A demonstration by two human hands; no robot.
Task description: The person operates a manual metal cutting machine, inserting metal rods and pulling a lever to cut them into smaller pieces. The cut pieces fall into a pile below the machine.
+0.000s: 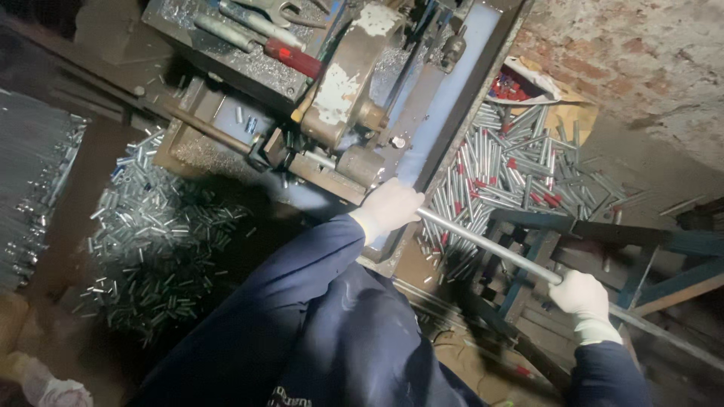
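Note:
A long thin metal tube (490, 245) runs from lower right up into the worn cutting machine (354, 83). My left hand (388, 207), in a pale glove, grips the tube where it enters the machine. My right hand (582, 295), also gloved, is closed around the tube farther back on the right. Both arms wear dark blue sleeves. The tube's far end is hidden inside the machine.
A heap of short cut metal tubes (158, 234) lies on the floor at left. Longer tube pieces (513, 166), some with red ends, pile up at right below a brick wall (641, 53). A blue metal stand (603, 234) sits under the tube. Tools (256, 30) rest on the machine top.

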